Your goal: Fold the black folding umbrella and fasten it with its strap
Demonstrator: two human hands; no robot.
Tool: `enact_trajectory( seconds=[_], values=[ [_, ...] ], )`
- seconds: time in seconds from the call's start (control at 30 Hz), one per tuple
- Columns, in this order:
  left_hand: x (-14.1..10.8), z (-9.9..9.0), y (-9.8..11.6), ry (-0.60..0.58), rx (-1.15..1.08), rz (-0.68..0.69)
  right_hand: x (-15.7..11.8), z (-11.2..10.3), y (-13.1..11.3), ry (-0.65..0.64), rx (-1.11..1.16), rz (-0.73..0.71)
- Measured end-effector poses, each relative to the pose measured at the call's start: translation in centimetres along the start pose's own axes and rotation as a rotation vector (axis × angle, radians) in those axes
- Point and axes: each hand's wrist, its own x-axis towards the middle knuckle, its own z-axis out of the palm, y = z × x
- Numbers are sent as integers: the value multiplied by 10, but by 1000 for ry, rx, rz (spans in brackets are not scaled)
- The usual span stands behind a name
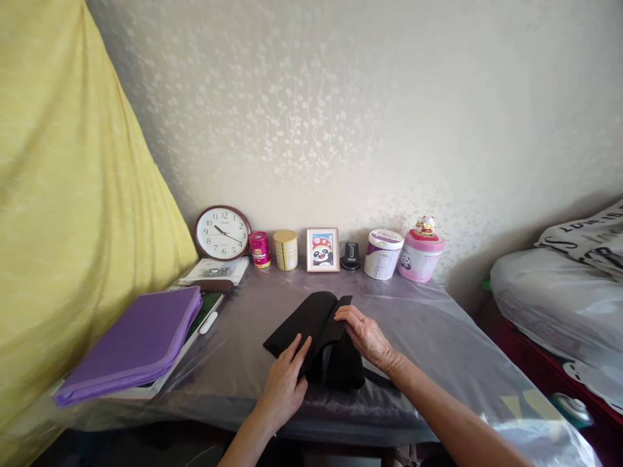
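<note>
A black fabric item (311, 318) with folds and a raised flap lies near the front middle of the plastic-covered table. My left hand (285, 383) rests on its near left side, two fingers stretched out over the fabric and the thumb at its near edge. On the right, my right hand (365, 334) has its fingers closed on the upper edge of the raised black flap. Below the flap the fabric stands open in a dark hollow. A black strap (379, 377) runs out to the right, under my right forearm.
Purple folder (136, 337) and white marker (208, 323) lie at left. Along the wall stand a clock (222, 233), pink can (259, 250), yellow-lidded can (285, 250), panda picture (322, 250), small black device (351, 255), white tub (383, 255) and pink tub (420, 257) with a figurine.
</note>
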Motion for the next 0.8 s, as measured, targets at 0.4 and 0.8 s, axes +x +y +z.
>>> enact_trajectory(
  seconds=[0.4, 0.8],
  values=[
    [-3, 11, 0, 52, 280, 86, 50, 38, -17, 72, -138, -46],
    [-6, 18, 2, 117, 353, 65, 70, 74, -19, -141, -341, -79]
  ],
)
